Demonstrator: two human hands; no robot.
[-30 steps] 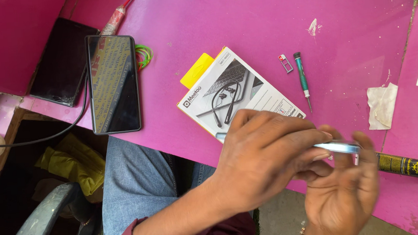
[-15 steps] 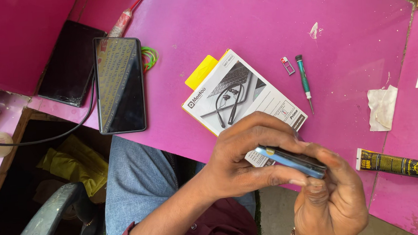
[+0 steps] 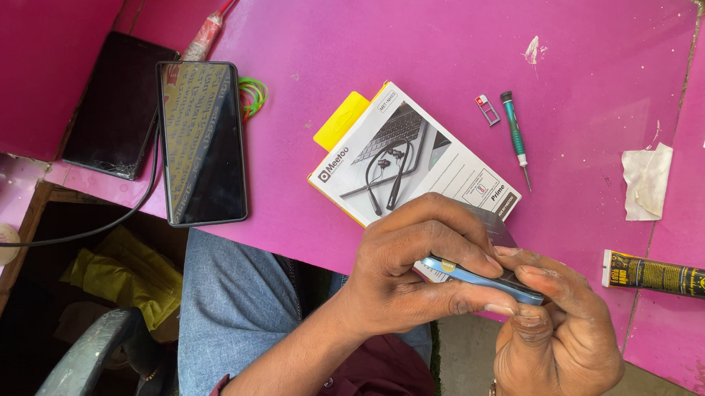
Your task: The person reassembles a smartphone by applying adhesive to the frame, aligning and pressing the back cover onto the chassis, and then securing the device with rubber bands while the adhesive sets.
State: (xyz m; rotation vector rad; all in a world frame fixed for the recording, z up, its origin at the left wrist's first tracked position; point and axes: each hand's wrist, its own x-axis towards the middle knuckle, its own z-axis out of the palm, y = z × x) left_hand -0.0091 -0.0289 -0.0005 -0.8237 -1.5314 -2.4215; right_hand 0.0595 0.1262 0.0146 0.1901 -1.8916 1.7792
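Observation:
Both my hands hold a slim blue phone [image 3: 476,279] just off the near edge of the pink table [image 3: 407,37]. My left hand [image 3: 407,273] wraps over it from the left, with fingers on top and the thumb along its near edge. From below on the right, my right hand [image 3: 557,337] presses thumb and fingertips against the phone's right end. The phone lies edge-on to me and its screen is hidden. Just behind my hands lies a white box [image 3: 412,161] picturing neckband earphones.
A small teal screwdriver [image 3: 515,135] and a SIM tray [image 3: 488,110] lie past the box. To the right are a crumpled tissue [image 3: 647,181] and a black-and-yellow tube [image 3: 679,279]. Two dark phones [image 3: 202,142] [image 3: 119,107], green rubber bands [image 3: 252,96] and a black cable [image 3: 82,233] are at left.
The phone has turned in my hands from a thin silver edge held out to the right to a blue side facing me. Both hands have closed in around it.

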